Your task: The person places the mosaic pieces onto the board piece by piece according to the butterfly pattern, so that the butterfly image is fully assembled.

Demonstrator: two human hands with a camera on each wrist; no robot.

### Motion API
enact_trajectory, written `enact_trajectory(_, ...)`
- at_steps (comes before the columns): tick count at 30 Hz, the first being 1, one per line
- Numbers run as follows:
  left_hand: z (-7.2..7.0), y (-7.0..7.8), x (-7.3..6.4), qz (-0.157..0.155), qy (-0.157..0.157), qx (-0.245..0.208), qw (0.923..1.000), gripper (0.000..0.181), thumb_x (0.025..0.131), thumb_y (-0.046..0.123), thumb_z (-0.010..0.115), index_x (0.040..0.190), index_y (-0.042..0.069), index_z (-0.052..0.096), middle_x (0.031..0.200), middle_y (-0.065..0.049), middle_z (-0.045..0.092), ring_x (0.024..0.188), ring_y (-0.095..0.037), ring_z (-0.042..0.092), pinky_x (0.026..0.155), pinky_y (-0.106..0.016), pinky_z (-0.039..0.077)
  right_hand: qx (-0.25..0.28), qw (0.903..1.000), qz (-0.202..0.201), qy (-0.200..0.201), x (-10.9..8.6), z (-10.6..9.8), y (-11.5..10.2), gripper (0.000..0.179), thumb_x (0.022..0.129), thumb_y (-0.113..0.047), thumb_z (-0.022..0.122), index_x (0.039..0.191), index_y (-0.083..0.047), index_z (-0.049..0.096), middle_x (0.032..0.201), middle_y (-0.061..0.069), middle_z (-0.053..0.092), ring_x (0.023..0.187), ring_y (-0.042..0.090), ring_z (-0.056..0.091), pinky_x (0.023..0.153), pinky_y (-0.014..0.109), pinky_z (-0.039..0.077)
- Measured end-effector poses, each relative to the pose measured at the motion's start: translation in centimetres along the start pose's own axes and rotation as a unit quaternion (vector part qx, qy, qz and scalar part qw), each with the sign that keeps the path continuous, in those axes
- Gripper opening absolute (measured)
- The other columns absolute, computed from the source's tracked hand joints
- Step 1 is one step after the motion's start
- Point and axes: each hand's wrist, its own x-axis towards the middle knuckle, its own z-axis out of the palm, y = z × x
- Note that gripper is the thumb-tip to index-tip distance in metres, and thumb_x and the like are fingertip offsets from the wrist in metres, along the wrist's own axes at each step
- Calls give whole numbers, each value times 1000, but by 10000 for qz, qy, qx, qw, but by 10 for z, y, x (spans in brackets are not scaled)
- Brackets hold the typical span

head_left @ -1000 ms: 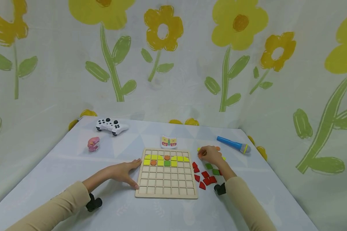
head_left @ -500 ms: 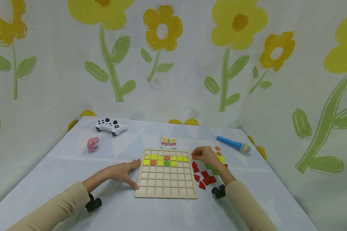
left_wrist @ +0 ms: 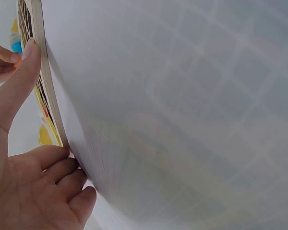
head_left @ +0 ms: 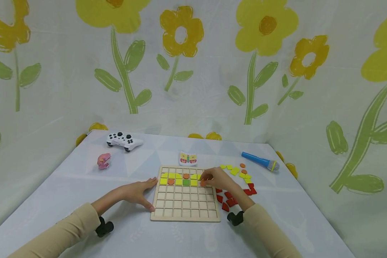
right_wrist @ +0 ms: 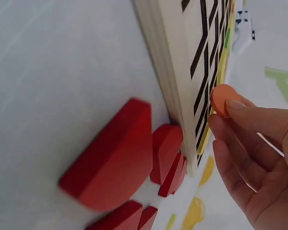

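Observation:
A wooden grid board [head_left: 186, 205] lies on the table, its upper rows partly filled with yellow tiles [head_left: 163, 181], two orange discs [head_left: 171, 182] and a green square [head_left: 186, 182]. My left hand [head_left: 135, 191] rests along the board's left edge, thumb and fingers spread apart and touching the side. Over the right part of the board, my right hand [head_left: 217, 178] pinches another orange disc [right_wrist: 222, 99] between thumb and fingertips. That disc is tilted, close over the third row at the end of the yellow tiles. The hand covers some tiles at the right.
Red pieces [head_left: 225, 207] lie beside the board's right edge, with loose yellow pieces [head_left: 234, 171] and two orange discs [head_left: 243, 165] farther back. A butterfly pattern card [head_left: 188, 158] sits behind the board. Around them are a blue microphone [head_left: 259, 161], a white game controller [head_left: 124, 140] and a pink toy [head_left: 104, 161].
My right hand has moved left from the loose pieces to over the board, carrying an orange disc. The left hand has stayed at the board's left edge.

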Motion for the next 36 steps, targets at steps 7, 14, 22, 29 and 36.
enact_trajectory(7,1,-1,1,-51,33,-22,10000,107,70,41,85,150,-1,27,157,-20,20,144,-38,17,113,-53,20,-64,10000,-18,73,6,5,-3,11,85,-7,73,95,-12,75,87,-5,69,74,13,55,69,23,51)
enact_trajectory(14,0,0,0,-56,32,-38,10000,107,70,40,85,150,-1,27,157,-21,20,144,-38,17,113,-53,20,-145,9998,120,103,5,7,-8,10,84,-7,75,92,-12,76,86,-4,68,75,15,57,69,24,52)
enact_trajectory(22,0,1,-2,-35,13,-36,10000,106,71,38,85,150,-2,26,156,-22,20,143,-40,16,112,-55,20,-184,9997,58,129,-4,1,-7,14,84,-6,74,98,-8,75,89,-2,69,79,15,59,71,25,52)
enact_trajectory(29,0,0,-1,-47,32,-34,10000,107,71,39,85,150,-2,26,157,-21,20,143,-39,16,113,-54,20,-481,9972,371,435,-12,-14,19,18,84,-8,75,102,-11,74,94,-3,68,88,19,59,73,27,52)
enact_trajectory(36,1,-1,1,-47,70,-75,9999,107,70,41,85,150,-1,27,157,-20,19,144,-37,16,114,-52,19,-770,9919,785,634,-19,-32,49,23,83,-8,75,106,-6,72,102,7,69,95,26,61,78,37,54)
